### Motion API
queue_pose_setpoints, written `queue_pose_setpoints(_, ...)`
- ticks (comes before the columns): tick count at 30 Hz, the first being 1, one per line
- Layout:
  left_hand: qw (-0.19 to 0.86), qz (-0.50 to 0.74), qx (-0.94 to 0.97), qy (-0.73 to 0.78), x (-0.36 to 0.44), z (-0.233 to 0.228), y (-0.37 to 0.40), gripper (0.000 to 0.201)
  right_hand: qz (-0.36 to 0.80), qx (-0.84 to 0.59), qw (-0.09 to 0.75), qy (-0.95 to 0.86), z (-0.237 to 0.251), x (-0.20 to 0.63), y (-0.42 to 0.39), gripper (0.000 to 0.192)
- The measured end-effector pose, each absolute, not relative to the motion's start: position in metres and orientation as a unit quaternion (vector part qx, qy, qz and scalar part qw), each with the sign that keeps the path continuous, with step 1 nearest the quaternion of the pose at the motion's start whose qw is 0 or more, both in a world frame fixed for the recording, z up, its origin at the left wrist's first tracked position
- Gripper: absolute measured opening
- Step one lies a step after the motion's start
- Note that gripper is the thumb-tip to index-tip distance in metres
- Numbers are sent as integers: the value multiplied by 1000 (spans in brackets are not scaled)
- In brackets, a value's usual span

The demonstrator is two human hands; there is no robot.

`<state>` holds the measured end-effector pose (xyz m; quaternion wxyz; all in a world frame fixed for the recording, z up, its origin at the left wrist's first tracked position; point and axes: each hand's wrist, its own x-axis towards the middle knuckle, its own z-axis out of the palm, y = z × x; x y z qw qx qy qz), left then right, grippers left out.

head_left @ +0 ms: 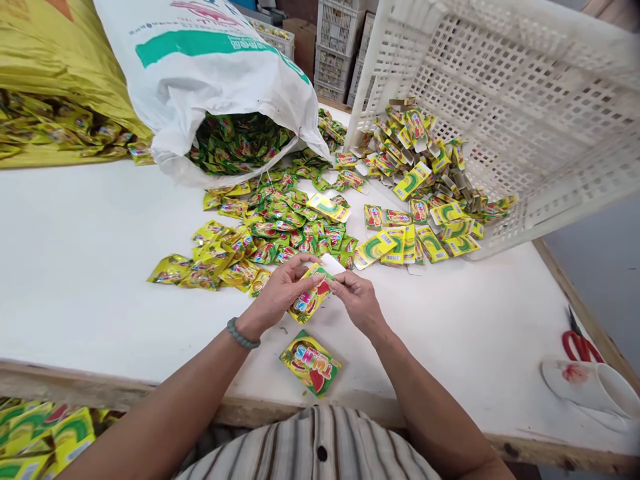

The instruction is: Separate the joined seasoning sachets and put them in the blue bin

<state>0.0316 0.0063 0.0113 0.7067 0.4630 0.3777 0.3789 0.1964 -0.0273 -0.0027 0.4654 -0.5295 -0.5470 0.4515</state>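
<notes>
Between my two hands is a small yellow-and-green candy box with a white end flap sticking up. My left hand is closed around the box's left side, thumb on its printed face. The fingers of my right hand pinch the box at its upper right corner, by the flap. Another candy box lies flat on the table just below, near the front edge. Just beyond my hands lie green candy packets in a heap, with yellow candy packets to their left.
A white sack spills green packets at the back. A yellow sack stands far left. On the right, a tipped white crate spills small boxes. Red scissors and a white mug are at the right edge.
</notes>
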Motion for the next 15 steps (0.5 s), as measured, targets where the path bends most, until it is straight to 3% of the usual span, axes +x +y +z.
queue_pose_setpoints(3, 704, 365, 475, 382, 30, 11, 7, 39, 469, -524, 476, -528, -1, 198, -27, 23)
queue_pose_setpoints(6, 718, 368, 452, 381, 30, 13, 6, 44, 493, -509, 491, -507, 0, 198, -27, 39)
queue_pose_setpoints(11, 717, 403, 398, 406, 32, 15, 6, 51, 365, -537, 477, -593, 3, 197, -29, 20)
queue_pose_setpoints(15, 699, 404, 402, 431, 31, 12, 6, 49, 400, -523, 471, -587, 8, 196, -31, 18)
